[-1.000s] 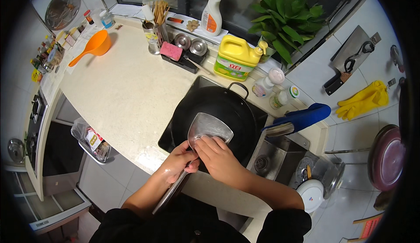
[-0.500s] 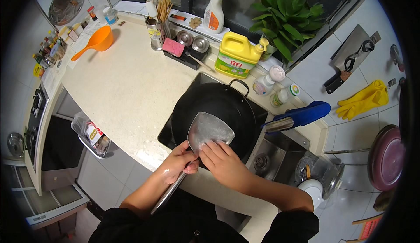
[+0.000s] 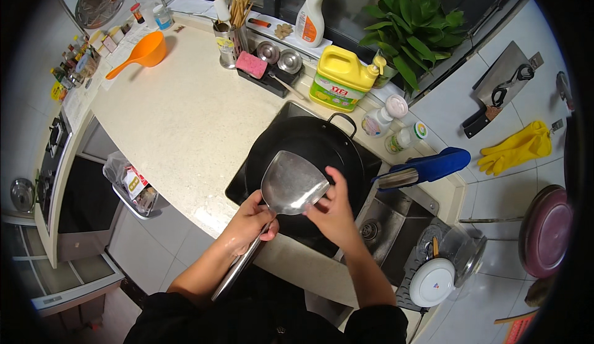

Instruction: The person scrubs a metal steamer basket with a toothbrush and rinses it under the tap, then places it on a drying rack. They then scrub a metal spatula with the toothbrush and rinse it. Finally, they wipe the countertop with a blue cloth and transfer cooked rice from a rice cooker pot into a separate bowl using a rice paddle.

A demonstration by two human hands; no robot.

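Note:
A metal wok spatula [image 3: 291,180] is held over a large black wok [image 3: 272,139], its wet, shiny blade facing up. My left hand [image 3: 249,223] is closed round the handle just below the blade, and the handle slants down toward my body. At the blade's right edge, my right hand [image 3: 333,211] has its fingers and thumb curled on the rim. The wok sits in the left basin of the sink, its looped handle at the far side.
Right of the wok lies the other sink basin [image 3: 396,214], with a blue-sleeved handle across it. A yellow detergent jug [image 3: 340,81], a pink sponge [image 3: 252,65] and a spray bottle [image 3: 310,16] stand behind. An orange ladle-scoop [image 3: 148,50] rests far left. A white bowl [image 3: 432,283] is at right.
My right hand has moved from lying flat on the blade to its right edge, uncovering the blade's face. My left hand keeps its grip. The view has shifted slightly.

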